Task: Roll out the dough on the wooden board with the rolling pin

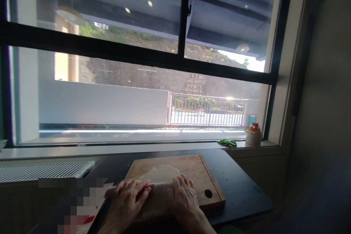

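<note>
Pale flattened dough lies on a brown rectangular wooden board beneath a pale cylindrical rolling pin, which the left hand and right hand hold from above, fingers curled over. Uneven pressure could thin one side and tear it.

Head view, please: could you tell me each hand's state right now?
Left hand: resting on the rolling pin; grip cannot be told.
Right hand: resting on it too; grip cannot be told.

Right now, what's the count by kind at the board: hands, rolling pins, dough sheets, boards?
Hands: 2 (left hand, right hand)
Rolling pin: 1
Dough sheet: 1
Wooden board: 1
Total: 5
</note>
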A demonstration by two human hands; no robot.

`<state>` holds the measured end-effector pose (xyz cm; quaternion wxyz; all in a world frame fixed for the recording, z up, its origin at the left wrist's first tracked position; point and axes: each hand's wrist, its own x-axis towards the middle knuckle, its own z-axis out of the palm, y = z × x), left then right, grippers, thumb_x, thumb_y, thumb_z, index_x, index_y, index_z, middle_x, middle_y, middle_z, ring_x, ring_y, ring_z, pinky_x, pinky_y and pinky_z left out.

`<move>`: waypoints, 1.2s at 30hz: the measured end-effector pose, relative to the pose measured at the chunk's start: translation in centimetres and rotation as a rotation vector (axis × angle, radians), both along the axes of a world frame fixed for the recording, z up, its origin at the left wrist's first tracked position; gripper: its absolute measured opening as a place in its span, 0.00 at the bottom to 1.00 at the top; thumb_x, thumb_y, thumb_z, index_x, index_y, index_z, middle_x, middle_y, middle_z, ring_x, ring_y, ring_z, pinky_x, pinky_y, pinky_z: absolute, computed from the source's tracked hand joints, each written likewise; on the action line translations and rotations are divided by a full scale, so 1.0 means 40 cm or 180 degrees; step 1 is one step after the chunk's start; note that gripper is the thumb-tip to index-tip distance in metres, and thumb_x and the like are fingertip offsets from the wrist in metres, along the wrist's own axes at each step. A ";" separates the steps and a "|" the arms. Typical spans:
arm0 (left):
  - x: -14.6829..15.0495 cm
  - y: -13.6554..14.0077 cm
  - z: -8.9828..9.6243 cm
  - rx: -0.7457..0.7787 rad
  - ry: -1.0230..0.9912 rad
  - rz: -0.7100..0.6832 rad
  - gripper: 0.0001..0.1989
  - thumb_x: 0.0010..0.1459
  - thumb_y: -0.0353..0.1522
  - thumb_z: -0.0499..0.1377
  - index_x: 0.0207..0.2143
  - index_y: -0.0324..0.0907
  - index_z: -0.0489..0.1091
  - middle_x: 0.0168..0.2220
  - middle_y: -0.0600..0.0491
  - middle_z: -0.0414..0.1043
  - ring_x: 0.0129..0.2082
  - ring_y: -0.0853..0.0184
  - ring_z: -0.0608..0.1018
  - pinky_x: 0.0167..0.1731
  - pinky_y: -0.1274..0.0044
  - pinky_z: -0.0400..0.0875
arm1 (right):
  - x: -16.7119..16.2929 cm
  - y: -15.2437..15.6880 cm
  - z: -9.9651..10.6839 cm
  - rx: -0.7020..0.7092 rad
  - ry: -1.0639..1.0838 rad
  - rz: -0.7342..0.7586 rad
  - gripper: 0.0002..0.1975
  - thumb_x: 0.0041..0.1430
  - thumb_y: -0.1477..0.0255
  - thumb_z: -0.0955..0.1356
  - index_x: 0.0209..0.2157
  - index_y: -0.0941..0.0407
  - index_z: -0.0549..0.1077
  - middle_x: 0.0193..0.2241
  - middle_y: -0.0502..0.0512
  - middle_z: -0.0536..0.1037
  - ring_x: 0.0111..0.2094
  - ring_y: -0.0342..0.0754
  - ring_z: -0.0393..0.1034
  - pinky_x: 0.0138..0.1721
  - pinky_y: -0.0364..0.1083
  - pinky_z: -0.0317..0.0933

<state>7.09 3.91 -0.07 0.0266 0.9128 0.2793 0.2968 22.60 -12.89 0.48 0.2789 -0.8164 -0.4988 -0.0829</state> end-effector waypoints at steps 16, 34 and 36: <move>0.074 0.030 0.041 0.0034 0.0212 0.0226 0.22 0.63 0.47 0.44 0.37 0.50 0.75 0.40 0.52 0.76 0.46 0.59 0.72 0.52 0.63 0.55 | 0.055 0.084 0.053 -0.0265 -0.0224 -0.0174 0.22 0.67 0.62 0.53 0.38 0.54 0.75 0.42 0.58 0.77 0.49 0.55 0.68 0.53 0.57 0.55; 0.126 0.056 0.067 0.0005 0.0489 0.0397 0.24 0.63 0.46 0.43 0.36 0.48 0.76 0.41 0.48 0.75 0.47 0.58 0.72 0.49 0.64 0.58 | 0.071 0.152 0.103 -0.0732 -0.0203 -0.0189 0.25 0.68 0.63 0.52 0.41 0.55 0.76 0.45 0.63 0.77 0.49 0.55 0.70 0.57 0.63 0.50; 0.147 0.062 0.077 -0.0041 0.0628 0.0492 0.25 0.63 0.45 0.42 0.34 0.46 0.76 0.42 0.47 0.75 0.47 0.57 0.72 0.48 0.63 0.59 | 0.087 0.171 0.112 -0.0803 -0.0171 -0.0194 0.24 0.67 0.64 0.52 0.40 0.55 0.77 0.45 0.64 0.77 0.48 0.56 0.71 0.54 0.62 0.54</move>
